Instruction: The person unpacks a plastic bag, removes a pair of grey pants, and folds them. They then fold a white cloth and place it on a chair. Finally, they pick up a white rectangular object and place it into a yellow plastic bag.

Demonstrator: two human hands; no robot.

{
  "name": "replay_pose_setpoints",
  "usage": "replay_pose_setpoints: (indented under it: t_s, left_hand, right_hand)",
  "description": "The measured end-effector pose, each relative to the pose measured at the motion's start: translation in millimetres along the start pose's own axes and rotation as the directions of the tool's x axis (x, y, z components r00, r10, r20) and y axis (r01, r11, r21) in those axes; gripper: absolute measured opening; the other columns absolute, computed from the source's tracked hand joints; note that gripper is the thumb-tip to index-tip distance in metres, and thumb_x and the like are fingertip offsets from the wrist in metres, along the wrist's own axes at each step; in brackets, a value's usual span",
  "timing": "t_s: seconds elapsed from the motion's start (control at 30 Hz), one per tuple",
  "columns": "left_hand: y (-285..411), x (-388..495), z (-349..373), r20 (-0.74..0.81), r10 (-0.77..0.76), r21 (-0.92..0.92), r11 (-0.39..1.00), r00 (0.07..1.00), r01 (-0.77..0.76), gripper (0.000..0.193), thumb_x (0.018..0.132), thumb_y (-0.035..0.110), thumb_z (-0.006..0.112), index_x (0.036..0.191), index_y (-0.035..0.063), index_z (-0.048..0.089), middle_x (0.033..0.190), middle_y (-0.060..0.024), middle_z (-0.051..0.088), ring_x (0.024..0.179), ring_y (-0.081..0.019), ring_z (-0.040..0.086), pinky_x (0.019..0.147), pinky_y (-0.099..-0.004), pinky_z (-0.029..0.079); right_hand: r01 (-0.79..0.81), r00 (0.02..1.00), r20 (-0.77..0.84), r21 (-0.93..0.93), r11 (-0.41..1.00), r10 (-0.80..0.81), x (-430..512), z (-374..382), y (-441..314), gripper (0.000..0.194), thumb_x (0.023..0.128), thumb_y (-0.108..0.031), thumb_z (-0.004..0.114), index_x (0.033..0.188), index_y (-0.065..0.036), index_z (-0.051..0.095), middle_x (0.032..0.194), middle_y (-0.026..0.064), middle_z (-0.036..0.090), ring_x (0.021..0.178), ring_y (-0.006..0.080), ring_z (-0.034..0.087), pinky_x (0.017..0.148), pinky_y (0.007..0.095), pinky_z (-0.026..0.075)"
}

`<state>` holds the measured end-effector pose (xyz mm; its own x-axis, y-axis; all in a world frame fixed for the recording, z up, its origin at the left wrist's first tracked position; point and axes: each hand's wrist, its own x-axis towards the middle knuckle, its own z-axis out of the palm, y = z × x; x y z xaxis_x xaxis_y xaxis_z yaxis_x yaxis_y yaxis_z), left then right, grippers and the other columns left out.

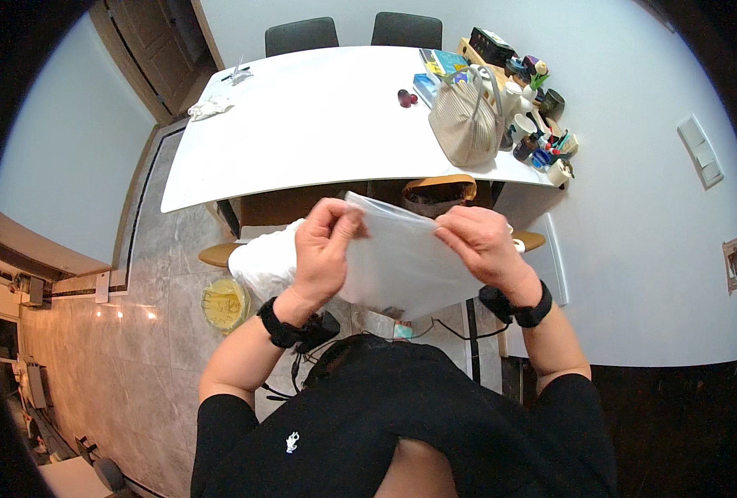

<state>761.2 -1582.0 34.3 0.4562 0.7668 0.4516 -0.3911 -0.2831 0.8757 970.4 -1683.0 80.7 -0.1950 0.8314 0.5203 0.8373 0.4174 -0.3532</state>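
A frosted, see-through plastic bag (pixel 405 267) hangs stretched between my two hands. My left hand (pixel 323 252) pinches one upper corner between thumb and fingers. The opposite upper corner is pinched by my right hand (pixel 481 241). Along the top, the bag's edge runs nearly straight from hand to hand, slanting down to the right. Behind my left hand lies a white cloth (pixel 262 261), partly hidden by the hand and the bag. Whether anything is inside the bag I cannot tell.
Ahead stands a white table (pixel 306 124), with a striped fabric bag (pixel 465 118) near its right end. Books (pixel 449 62), cups and bottles crowd the wall side. A crumpled white cloth (pixel 209 108) lies at the left. On the floor sits a yellow-lined bin (pixel 225 305). Cables (pixel 468 336) hang near my wrists.
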Motion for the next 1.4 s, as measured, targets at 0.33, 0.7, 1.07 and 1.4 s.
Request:
replay_pose_setpoints:
  t_s: [0.33,0.7,1.07,1.4]
  left_hand:
    - [19,14,-36,0.168,-0.190,-0.050,0.978,0.967,0.201,0.017,0.082,0.009,0.055,0.098,0.0019,0.056,0.085,-0.0071,0.060,0.075,-0.0129,0.058,0.072,-0.0262,0.047]
    - [34,2,-13,0.461,-0.260,0.428,0.903,0.848,0.044,0.022,0.083,0.021,0.059,0.095,0.0032,0.063,0.078,-0.0038,0.061,0.067,-0.0095,0.054,0.060,-0.0216,0.043]
    - [28,-4,-8,0.507,-0.358,0.614,0.788,0.784,-0.038,0.014,0.084,0.013,0.055,0.087,0.0012,0.063,0.068,-0.0062,0.059,0.058,-0.0122,0.051,0.053,-0.0246,0.041]
    - [-19,-17,29,0.262,-0.161,0.561,0.827,0.952,-0.015,0.014,0.082,0.011,0.056,0.081,-0.0022,0.061,0.063,-0.0118,0.059,0.054,-0.0170,0.054,0.050,-0.0287,0.041]
  right_hand:
    - [-0.161,0.980,-0.111,0.031,0.986,0.164,-30,-31,13,0.008,0.081,-0.007,0.058,0.080,0.001,0.056,0.068,0.0103,0.052,0.060,0.0218,0.053,0.054,0.0294,0.042]
    - [0.004,0.998,-0.059,-0.106,0.994,-0.010,-15,-23,4,0.010,0.078,-0.010,0.061,0.077,-0.003,0.054,0.066,0.0097,0.051,0.060,0.0262,0.053,0.053,0.0330,0.043]
    - [0.108,0.994,-0.005,-0.179,0.978,-0.111,-22,-26,0,0.012,0.074,-0.006,0.063,0.083,-0.002,0.056,0.072,0.0096,0.054,0.066,0.0256,0.056,0.057,0.0329,0.045]
    - [0.182,0.949,0.262,0.001,0.983,-0.176,-57,44,-26,0.029,0.063,-0.006,0.060,0.092,-0.005,0.057,0.074,0.0075,0.057,0.078,0.0236,0.056,0.076,0.0362,0.043]
